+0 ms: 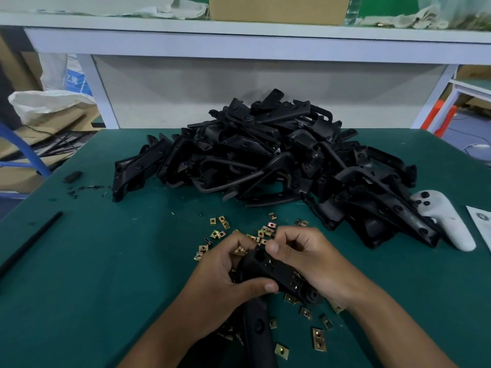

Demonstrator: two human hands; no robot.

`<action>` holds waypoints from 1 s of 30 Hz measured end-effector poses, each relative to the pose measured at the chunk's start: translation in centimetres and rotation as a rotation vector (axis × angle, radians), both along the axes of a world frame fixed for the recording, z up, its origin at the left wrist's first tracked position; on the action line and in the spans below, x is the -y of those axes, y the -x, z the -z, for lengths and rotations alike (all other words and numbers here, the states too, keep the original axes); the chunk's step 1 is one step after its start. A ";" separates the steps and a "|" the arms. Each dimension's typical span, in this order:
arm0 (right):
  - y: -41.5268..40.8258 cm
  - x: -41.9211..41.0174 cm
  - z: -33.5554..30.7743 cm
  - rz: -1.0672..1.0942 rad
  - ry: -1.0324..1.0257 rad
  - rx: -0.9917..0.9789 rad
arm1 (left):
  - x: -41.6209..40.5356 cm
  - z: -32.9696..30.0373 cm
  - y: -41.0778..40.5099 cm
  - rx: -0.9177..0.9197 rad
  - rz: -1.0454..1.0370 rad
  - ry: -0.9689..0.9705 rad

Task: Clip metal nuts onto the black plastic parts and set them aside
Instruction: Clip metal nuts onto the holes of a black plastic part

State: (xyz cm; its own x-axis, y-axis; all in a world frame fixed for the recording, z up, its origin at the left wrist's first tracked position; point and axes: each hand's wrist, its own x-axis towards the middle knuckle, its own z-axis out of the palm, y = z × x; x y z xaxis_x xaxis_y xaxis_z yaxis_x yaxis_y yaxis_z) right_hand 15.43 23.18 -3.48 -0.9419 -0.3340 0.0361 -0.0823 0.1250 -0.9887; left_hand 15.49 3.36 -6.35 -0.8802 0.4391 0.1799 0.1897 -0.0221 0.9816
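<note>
The black plastic part is held above the near edge of the green table, in front of the pile of black parts. Its long axis runs from the person outward; the perforated upper end points away and slightly left.

The left hand grips the part, fingers curled round its left side, thumb pressed across its middle. A brass metal nut sits at the left fingertips, against the part's upper end.

The right hand grips the right side, fingers curled tight, thumb on the upper end.

Loose nuts lie scattered beneath and beyond both hands.
</note>
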 end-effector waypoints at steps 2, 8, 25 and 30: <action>-0.1 0.0 0.1 -0.014 0.004 0.017 | 0.0 0.0 0.0 0.015 0.011 -0.016; -0.1 0.3 0.6 0.031 0.086 0.087 | 0.1 -0.1 0.1 -0.001 0.028 -0.022; 0.0 -0.6 -0.9 -0.018 -0.103 -0.085 | 0.2 -0.5 0.0 0.013 0.070 -0.025; -0.3 -0.4 -1.1 -0.025 -0.149 -0.146 | 0.2 -1.0 0.0 0.012 0.102 -0.046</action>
